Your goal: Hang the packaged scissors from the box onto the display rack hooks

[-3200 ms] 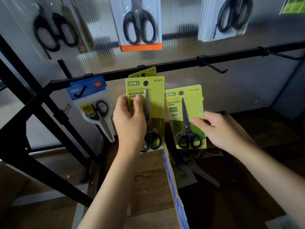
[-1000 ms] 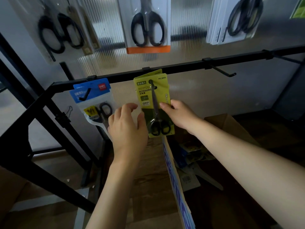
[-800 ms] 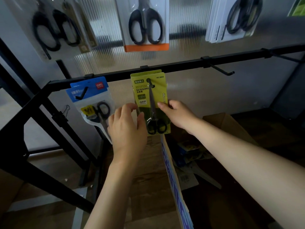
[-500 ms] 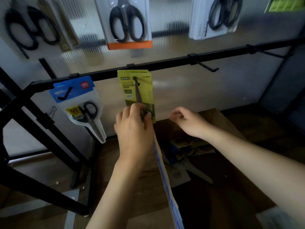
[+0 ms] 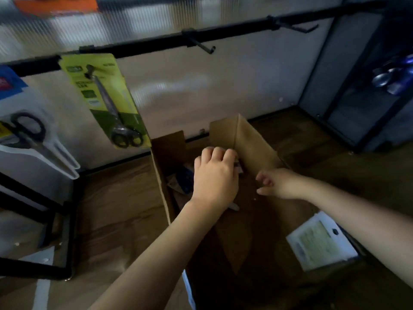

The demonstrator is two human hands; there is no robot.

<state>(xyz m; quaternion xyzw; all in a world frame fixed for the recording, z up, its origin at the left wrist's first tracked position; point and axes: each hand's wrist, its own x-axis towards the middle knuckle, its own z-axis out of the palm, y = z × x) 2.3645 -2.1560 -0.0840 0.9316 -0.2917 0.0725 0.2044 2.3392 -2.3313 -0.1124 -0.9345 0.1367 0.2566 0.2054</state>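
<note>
A yellow-green scissors pack (image 5: pixel 105 97) hangs tilted from a hook on the black rack bar (image 5: pixel 156 41), with neither hand on it. Below it stands the open cardboard box (image 5: pixel 250 142). My left hand (image 5: pixel 215 175) reaches down into the box, fingers curled over the edge of a pack (image 5: pixel 238 167) near the far wall; whether it grips the pack is hidden. My right hand (image 5: pixel 277 182) hovers inside the box beside it, fingers loosely curled, holding nothing. More packs (image 5: pixel 183 180) lie dim in the box bottom.
An empty hook (image 5: pixel 202 44) sticks out right of the hung pack, another hook (image 5: pixel 297 27) further right. A white and blue scissors pack (image 5: pixel 24 130) hangs at far left. A white pack (image 5: pixel 321 240) lies at lower right. Black rack legs stand left.
Both hands have left the hung yellow-green pack and dropped into the box. The view has swung right and down.
</note>
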